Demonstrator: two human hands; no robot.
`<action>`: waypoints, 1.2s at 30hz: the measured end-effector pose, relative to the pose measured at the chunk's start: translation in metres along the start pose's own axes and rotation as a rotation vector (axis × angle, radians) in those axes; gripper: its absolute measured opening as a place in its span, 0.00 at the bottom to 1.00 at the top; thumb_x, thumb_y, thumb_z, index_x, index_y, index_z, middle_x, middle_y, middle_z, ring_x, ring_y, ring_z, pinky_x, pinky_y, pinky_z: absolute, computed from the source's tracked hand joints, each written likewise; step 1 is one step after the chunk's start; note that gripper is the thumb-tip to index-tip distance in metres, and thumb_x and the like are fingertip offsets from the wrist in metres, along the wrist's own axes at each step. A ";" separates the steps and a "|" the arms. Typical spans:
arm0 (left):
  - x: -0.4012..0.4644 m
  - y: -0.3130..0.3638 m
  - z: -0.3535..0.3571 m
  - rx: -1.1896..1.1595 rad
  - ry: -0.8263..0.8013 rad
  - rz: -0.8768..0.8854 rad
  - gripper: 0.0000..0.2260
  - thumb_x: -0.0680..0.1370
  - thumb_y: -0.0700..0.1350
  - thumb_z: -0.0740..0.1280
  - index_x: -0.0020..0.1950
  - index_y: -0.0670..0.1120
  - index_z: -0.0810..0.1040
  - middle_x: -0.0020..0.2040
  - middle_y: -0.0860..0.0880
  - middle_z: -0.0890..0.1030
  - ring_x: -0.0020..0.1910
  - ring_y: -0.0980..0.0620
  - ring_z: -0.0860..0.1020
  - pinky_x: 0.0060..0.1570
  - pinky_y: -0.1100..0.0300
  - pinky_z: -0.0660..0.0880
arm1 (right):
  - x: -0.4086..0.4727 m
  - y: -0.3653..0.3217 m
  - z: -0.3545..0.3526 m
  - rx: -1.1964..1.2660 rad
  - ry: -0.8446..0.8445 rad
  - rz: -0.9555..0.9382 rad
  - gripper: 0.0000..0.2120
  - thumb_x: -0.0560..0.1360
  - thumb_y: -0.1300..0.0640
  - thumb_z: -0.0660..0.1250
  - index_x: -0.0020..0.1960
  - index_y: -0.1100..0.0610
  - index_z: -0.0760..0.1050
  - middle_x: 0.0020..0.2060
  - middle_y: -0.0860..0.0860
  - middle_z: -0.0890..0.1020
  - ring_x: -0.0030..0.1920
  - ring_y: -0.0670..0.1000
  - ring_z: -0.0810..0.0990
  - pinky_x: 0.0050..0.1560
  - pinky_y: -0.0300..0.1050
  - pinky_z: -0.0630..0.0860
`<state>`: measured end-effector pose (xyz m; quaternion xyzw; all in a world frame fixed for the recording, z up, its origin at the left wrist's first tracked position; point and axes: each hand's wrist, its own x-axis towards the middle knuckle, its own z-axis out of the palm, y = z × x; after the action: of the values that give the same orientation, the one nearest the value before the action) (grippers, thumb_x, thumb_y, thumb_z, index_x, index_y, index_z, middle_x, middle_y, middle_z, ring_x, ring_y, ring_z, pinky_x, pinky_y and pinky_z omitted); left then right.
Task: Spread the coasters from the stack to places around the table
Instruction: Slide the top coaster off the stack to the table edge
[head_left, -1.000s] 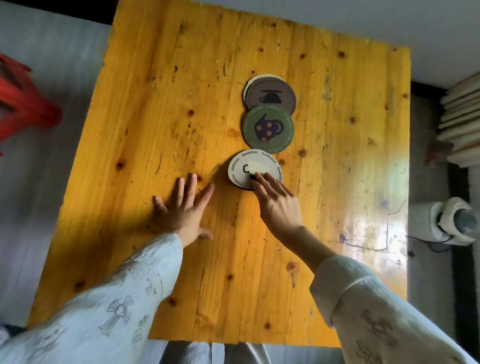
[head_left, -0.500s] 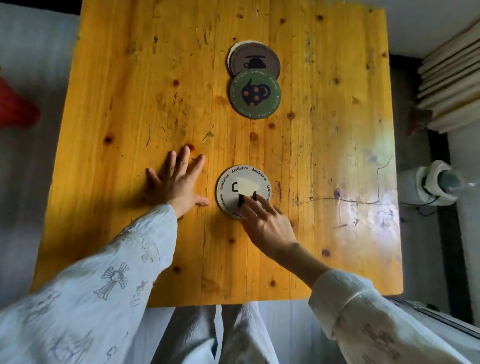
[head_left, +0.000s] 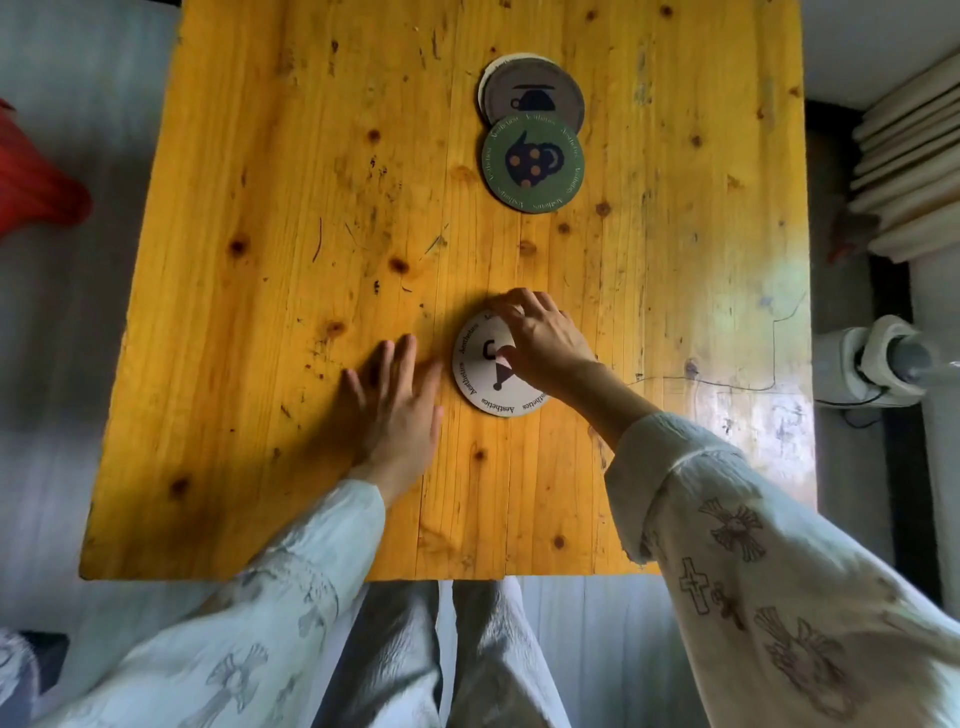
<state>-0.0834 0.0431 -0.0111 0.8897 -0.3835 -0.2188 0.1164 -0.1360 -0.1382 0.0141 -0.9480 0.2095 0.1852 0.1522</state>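
Note:
A white round coaster (head_left: 483, 384) with dark lettering lies flat on the yellow wooden table (head_left: 260, 208), near its front middle. My right hand (head_left: 540, 338) rests on top of it, fingers curled over its far edge and thumb on its centre. My left hand (head_left: 395, 405) lies flat on the wood just left of this coaster, fingers spread, holding nothing. Farther back, a green coaster (head_left: 532, 163) with a spotted jug overlaps the near edge of a grey-brown coaster (head_left: 535, 88), which sits on a pale one that shows only as a rim.
The table's front edge (head_left: 363, 574) is close to my legs. A red object (head_left: 36, 192) sits off the left side. Stacked pale slats (head_left: 914, 156) and a white pipe fitting (head_left: 878, 364) stand off the right side.
My right hand slid the white coaster away from the other coasters toward the table's front, then shifted from fingertips on its near part to lying over it. My left hand stayed flat beside it.

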 end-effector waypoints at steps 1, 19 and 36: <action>-0.007 0.004 0.004 0.007 -0.016 0.012 0.25 0.77 0.48 0.59 0.72 0.52 0.56 0.77 0.45 0.46 0.75 0.43 0.42 0.68 0.34 0.37 | -0.001 0.000 -0.001 -0.008 0.002 -0.001 0.34 0.70 0.53 0.71 0.71 0.57 0.60 0.68 0.57 0.66 0.67 0.58 0.65 0.63 0.55 0.71; -0.020 0.008 0.005 -0.152 0.054 -0.010 0.23 0.74 0.41 0.65 0.69 0.48 0.65 0.76 0.44 0.51 0.75 0.44 0.44 0.70 0.40 0.35 | -0.122 0.001 0.046 0.648 -0.006 0.621 0.14 0.77 0.55 0.61 0.47 0.66 0.77 0.40 0.61 0.82 0.37 0.58 0.80 0.34 0.46 0.76; -0.065 0.006 0.029 -0.135 -0.063 0.018 0.39 0.67 0.50 0.72 0.72 0.53 0.55 0.74 0.51 0.42 0.73 0.47 0.37 0.66 0.37 0.32 | -0.108 -0.005 0.042 0.662 0.023 0.472 0.15 0.78 0.58 0.58 0.64 0.58 0.71 0.57 0.63 0.73 0.57 0.61 0.72 0.56 0.51 0.73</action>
<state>-0.1408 0.0849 -0.0146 0.8688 -0.3795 -0.2712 0.1661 -0.2370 -0.0812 0.0229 -0.7757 0.4714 0.1268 0.4000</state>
